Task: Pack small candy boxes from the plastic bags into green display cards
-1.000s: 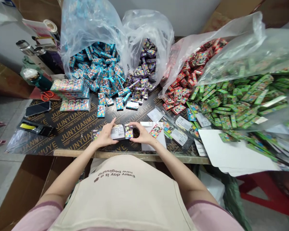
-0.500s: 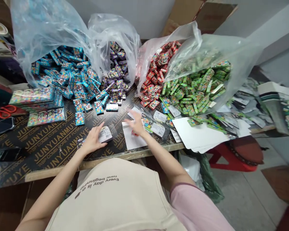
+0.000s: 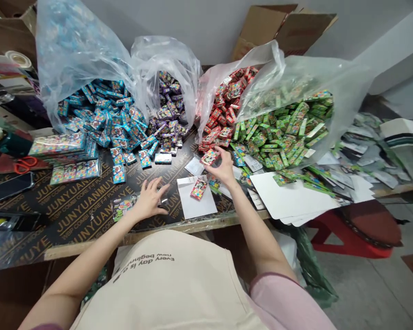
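My right hand [image 3: 223,168] pinches a small red box [image 3: 209,156] between thumb and fingers, at the front of the red heap. Just below lies a white card [image 3: 199,208] with another red box [image 3: 198,189] flat on it. My left hand [image 3: 150,200] is spread low over the dark tabletop, left of the card. Under and beside it shows a colourful clear-wrapped packet [image 3: 124,206], partly covered by the hand. Whether the left fingers touch the packet I cannot tell.
Along the back, plastic bags spill blue boxes [image 3: 119,126], purple boxes [image 3: 170,121], red boxes [image 3: 227,105] and green boxes [image 3: 289,130]. White cards [image 3: 289,197] are stacked at right. Wrapped blue packs [image 3: 75,172], red-handled scissors [image 3: 25,164] and a phone [image 3: 10,188] lie left.
My right hand has moved from above the white card up and right to the red heap and now holds a red box. The left hand has lifted off the barcoded packet, fingers spread.
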`<state>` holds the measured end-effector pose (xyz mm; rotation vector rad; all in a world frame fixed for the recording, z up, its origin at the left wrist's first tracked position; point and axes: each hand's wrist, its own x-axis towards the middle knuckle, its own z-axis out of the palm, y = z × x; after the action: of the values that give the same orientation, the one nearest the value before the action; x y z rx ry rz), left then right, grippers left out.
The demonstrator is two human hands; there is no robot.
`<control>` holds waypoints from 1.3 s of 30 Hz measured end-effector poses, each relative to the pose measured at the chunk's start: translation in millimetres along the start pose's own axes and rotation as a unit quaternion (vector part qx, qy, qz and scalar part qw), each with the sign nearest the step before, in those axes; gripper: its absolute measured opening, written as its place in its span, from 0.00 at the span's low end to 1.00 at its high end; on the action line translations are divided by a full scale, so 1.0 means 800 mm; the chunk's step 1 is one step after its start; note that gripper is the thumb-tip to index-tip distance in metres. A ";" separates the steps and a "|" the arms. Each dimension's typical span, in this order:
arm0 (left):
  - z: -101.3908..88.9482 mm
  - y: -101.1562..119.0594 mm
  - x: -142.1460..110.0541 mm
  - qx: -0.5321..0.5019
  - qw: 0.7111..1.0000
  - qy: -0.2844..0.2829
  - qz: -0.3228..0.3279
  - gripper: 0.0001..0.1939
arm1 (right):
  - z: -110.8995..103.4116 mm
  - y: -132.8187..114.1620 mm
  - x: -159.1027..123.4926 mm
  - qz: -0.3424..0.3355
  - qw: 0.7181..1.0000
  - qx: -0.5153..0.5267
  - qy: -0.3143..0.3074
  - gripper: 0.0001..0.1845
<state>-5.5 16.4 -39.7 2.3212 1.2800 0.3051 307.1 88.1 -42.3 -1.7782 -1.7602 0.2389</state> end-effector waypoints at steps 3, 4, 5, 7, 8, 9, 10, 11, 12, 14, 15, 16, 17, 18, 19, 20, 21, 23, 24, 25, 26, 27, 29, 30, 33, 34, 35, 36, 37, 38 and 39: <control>0.008 0.031 0.021 -0.276 0.956 0.080 -0.066 0.34 | 0.018 -0.080 -0.042 -0.103 0.991 0.082 -0.012 0.40; 0.009 0.036 0.029 -0.377 0.916 0.096 -0.097 0.30 | 0.025 -0.101 -0.055 -0.118 0.988 0.096 -0.014 0.42; 0.010 0.038 0.035 -0.460 0.871 0.117 -0.131 0.27 | 0.031 -0.117 -0.066 -0.124 0.987 0.102 -0.015 0.44; 0.004 0.031 0.041 -0.567 0.787 0.160 -0.186 0.25 | 0.040 -0.137 -0.083 -0.124 0.987 0.097 -0.028 0.45; -0.002 0.024 0.041 -0.591 0.758 0.183 -0.205 0.24 | 0.042 -0.142 -0.090 -0.128 0.986 0.094 -0.049 0.43; -0.009 0.015 0.038 -0.604 0.739 0.201 -0.219 0.24 | 0.043 -0.144 -0.094 -0.140 0.982 0.095 -0.079 0.38; -0.016 0.007 0.033 -0.611 0.729 0.209 -0.229 0.24 | 0.043 -0.144 -0.097 -0.154 0.977 0.101 -0.110 0.33; -0.023 0.000 0.028 -0.613 0.723 0.211 -0.239 0.24 | 0.041 -0.144 -0.099 -0.169 0.970 0.109 -0.134 0.28; -0.029 -0.006 0.023 -0.613 0.720 0.207 -0.251 0.24 | 0.039 -0.144 -0.099 -0.182 0.965 0.118 -0.149 0.26; -0.033 -0.011 0.016 -0.611 0.721 0.182 -0.271 0.25 | 0.035 -0.145 -0.098 -0.205 0.957 0.133 -0.154 0.32; -0.032 -0.012 0.014 -0.610 0.724 0.166 -0.276 0.25 | 0.034 -0.147 -0.096 -0.220 0.952 0.140 -0.159 0.37; -0.030 -0.011 0.012 -0.608 0.729 0.148 -0.276 0.25 | 0.034 -0.150 -0.094 -0.239 0.944 0.149 -0.170 0.41; -0.027 -0.010 0.011 -0.605 0.737 0.127 -0.273 0.26 | 0.035 -0.152 -0.093 -0.260 0.934 0.160 -0.184 0.43; -0.024 -0.010 0.010 -0.599 0.748 0.105 -0.266 0.28 | 0.037 -0.153 -0.092 -0.277 0.925 0.171 -0.195 0.42; -0.021 -0.011 0.007 -0.585 0.765 0.088 -0.254 0.30 | 0.040 -0.152 -0.091 -0.286 0.921 0.179 -0.196 0.40; -0.019 -0.014 0.003 -0.558 0.793 0.077 -0.234 0.33 | 0.043 -0.150 -0.091 -0.288 0.921 0.182 -0.187 0.38; -0.019 -0.019 -0.002 -0.510 0.832 0.071 -0.206 0.36 | 0.046 -0.146 -0.091 -0.282 0.927 0.178 -0.171 0.37; -0.018 -0.032 -0.015 -0.349 0.925 0.057 -0.137 0.45 | 0.053 -0.133 -0.092 -0.256 0.945 0.154 -0.133 0.35; -0.017 -0.040 -0.023 -0.248 0.962 0.041 -0.107 0.50 | 0.058 -0.126 -0.093 -0.244 0.952 0.139 -0.121 0.34; -0.015 -0.048 -0.030 -0.152 0.984 0.018 -0.086 0.54 | 0.063 -0.119 -0.095 -0.237 0.956 0.125 -0.118 0.34; -0.013 -0.054 -0.036 -0.076 0.994 -0.005 -0.075 0.57 | 0.068 -0.112 -0.097 -0.234 0.957 0.116 -0.123 0.34; -0.010 -0.060 -0.042 -0.027 0.997 -0.021 -0.070 0.58 | 0.073 -0.108 -0.100 -0.236 0.956 0.113 -0.134 0.33; -0.004 -0.066 -0.048 0.000 0.998 -0.024 -0.059 0.58 | 0.081 -0.103 -0.105 -0.240 0.950 0.123 -0.160 0.34; -0.002 -0.066 -0.050 -0.007 0.999 -0.013 -0.051 0.59 | 0.084 -0.103 -0.107 -0.241 0.945 0.137 -0.176 0.34; -0.002 -0.064 -0.052 -0.050 0.998 0.025 -0.033 0.62 | 0.087 -0.104 -0.108 -0.222 0.922 0.220 -0.228 0.36; -0.003 -0.063 -0.052 -0.063 0.997 0.030 -0.028 0.62 | 0.087 -0.104 -0.107 -0.212 0.911 0.252 -0.247 0.36; -0.004 -0.062 -0.052 -0.076 0.996 0.030 -0.021 0.61 | 0.086 -0.105 -0.104 -0.204 0.900 0.279 -0.265 0.37; -0.006 -0.062 -0.051 -0.086 0.996 0.027 -0.012 0.61 | 0.085 -0.105 -0.101 -0.198 0.891 0.297 -0.280 0.38; -0.007 -0.062 -0.051 -0.094 0.995 0.023 -0.002 0.60 | 0.084 -0.105 -0.098 -0.195 0.886 0.306 -0.289 0.40; -0.008 -0.063 -0.050 -0.098 0.995 0.022 0.005 0.60 | 0.083 -0.106 -0.096 -0.195 0.887 0.305 -0.288 0.42; -0.009 -0.064 -0.049 -0.101 0.994 0.027 0.007 0.59 | 0.082 -0.108 -0.095 -0.191 0.896 0.295 -0.272 0.45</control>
<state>-66.9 8.9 -58.0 2.1645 1.1982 0.4829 192.3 28.4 -69.9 -0.9487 -2.0657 1.0608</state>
